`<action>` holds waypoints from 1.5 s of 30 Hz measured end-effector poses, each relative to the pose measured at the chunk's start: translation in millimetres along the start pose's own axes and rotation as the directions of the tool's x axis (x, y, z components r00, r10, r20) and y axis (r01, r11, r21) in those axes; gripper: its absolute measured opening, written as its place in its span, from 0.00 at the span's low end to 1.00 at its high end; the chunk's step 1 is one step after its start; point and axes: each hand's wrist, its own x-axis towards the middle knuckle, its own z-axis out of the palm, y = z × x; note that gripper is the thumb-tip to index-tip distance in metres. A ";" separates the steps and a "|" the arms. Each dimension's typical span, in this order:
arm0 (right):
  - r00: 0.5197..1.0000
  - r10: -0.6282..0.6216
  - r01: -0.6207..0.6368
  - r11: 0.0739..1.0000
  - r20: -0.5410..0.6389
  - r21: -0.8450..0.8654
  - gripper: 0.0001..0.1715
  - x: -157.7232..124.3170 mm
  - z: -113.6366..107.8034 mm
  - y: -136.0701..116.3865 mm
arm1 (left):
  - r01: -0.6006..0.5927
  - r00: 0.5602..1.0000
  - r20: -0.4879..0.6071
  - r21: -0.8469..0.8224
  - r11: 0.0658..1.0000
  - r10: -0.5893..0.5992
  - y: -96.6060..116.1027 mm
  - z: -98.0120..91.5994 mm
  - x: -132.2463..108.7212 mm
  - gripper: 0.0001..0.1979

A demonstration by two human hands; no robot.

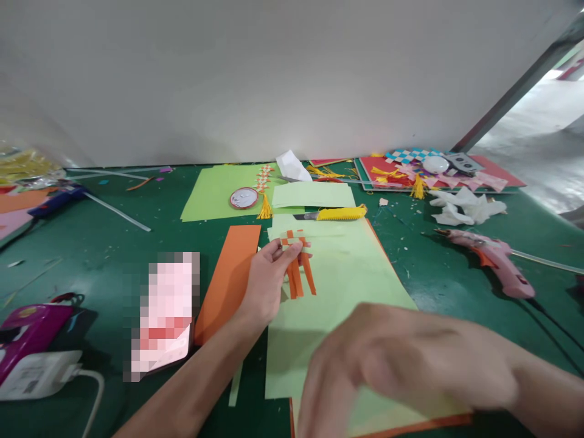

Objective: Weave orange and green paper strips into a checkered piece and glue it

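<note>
On the green tabletop (pixel 107 243) are strewn a glue gun (pixel 505 263) and utility knife (pixel 341 213); woven paper strips (pixel 294 283) are pinched by left fingers (pixel 288 255); right fingers (pixel 323 389) cannot be judged.

Craft workshop: glue gun (pixel 495 258), paper strips (pixel 295 281)

The left hand (pixel 268 275), near the middle of the frame, is bare, with slim fingers and a rounded thumb tip. Its narrow wrist widens into a smooth, bare forearm (pixel 196 377) at the lower left. The right hand (pixel 387 359), lower right, is also bare and appears larger, its fingers and knuckles blurred, the wrist uncovered.
</note>
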 end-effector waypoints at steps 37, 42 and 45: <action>0.796 0.222 -0.221 0.973 -0.564 0.071 0.22 46.8 1.6 74.8 | -0.003 0.995 0.098 0.183 0.983 -0.016 8.4 8.0 -13.5 0.10; 0.801 0.157 -0.074 0.984 -0.577 0.164 0.18 48.5 2.5 72.8 | 0.025 0.992 0.116 0.123 0.992 -0.039 8.1 8.1 -13.4 0.11; 0.782 0.152 -0.020 0.975 -0.604 0.221 0.19 49.8 4.4 76.7 | 0.043 0.993 0.104 0.103 0.994 -0.054 8.3 8.5 -13.4 0.11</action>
